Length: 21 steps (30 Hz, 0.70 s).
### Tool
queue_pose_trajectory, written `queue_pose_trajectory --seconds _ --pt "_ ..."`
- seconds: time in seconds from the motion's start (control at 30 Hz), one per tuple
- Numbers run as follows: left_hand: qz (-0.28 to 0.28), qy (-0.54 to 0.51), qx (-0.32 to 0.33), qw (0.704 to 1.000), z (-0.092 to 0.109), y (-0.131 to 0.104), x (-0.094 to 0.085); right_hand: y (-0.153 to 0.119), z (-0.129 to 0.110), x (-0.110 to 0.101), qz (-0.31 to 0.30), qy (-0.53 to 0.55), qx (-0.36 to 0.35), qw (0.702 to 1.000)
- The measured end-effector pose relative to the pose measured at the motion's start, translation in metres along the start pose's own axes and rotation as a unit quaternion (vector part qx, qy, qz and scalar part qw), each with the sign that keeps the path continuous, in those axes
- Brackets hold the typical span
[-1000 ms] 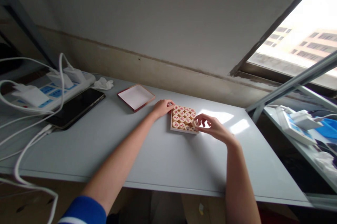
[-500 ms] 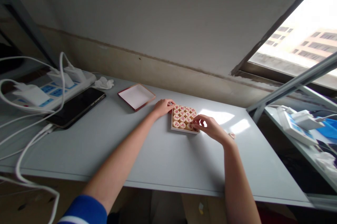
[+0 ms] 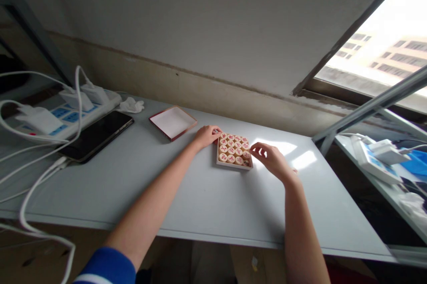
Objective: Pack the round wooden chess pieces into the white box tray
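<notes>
A small white-sided box (image 3: 233, 166) sits on the grey table, filled with rows of round wooden pieces (image 3: 231, 151) bearing red characters. At its front right corner one spot lies lower and darker than the pieces around it. My left hand (image 3: 207, 136) rests at the box's back left corner, fingers curled against its edge. At the right side of the box is my right hand (image 3: 267, 156), thumb and fingertips drawn close at a piece on the edge; whether they grip it is unclear. Another round piece (image 3: 295, 171) is mostly hidden behind my right wrist.
An upturned box lid (image 3: 173, 123) lies left of the box. Further left are a black phone (image 3: 100, 135), a power strip (image 3: 71, 115) with white chargers and cables, and crumpled tissue (image 3: 131, 105). A metal frame (image 3: 367, 108) stands at the right by the window.
My right hand has shifted slightly right and away from the front right corner, uncovering that corner and the piece above it. My left hand stays put.
</notes>
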<state>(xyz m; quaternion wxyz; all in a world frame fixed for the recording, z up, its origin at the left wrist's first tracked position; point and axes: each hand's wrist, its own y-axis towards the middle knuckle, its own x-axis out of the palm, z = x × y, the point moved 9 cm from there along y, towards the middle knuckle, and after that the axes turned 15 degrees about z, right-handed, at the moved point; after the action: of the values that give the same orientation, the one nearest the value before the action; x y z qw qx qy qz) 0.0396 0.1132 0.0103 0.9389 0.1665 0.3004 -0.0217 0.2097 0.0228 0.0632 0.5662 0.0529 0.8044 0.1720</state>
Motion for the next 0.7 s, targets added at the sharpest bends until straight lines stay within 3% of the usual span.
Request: queue_pose_trajectory --seconds 0.07,0.17,0.27,0.37,0.5,0.6,0.7 --pt "0.002 0.004 -0.003 1.000 0.001 -0.001 -0.001 -0.002 0.024 -0.018 0.058 -0.132 0.057 0.988" --pt "0.008 0.005 -0.010 1.000 0.001 -0.001 -0.002 -0.022 0.076 -0.045 0.077 -0.319 0.211 0.921" --pt "0.009 0.001 -0.010 1.000 0.000 -0.001 -0.002 -0.051 0.123 -0.048 -0.006 -0.354 0.344 0.870" --pt "0.010 -0.004 -0.001 1.000 0.000 -0.001 -0.001 -0.061 0.141 -0.030 -0.086 -0.296 0.352 0.884" --pt "0.013 -0.002 0.000 1.000 -0.001 0.000 -0.001 -0.043 0.115 -0.008 -0.107 -0.162 0.252 0.948" --pt "0.011 -0.001 0.002 1.000 0.000 0.000 0.000 -0.026 0.067 0.001 -0.107 -0.002 0.163 0.981" --pt "0.010 -0.001 0.005 1.000 0.000 0.001 0.000 -0.016 0.019 0.005 -0.105 0.108 0.070 0.986"
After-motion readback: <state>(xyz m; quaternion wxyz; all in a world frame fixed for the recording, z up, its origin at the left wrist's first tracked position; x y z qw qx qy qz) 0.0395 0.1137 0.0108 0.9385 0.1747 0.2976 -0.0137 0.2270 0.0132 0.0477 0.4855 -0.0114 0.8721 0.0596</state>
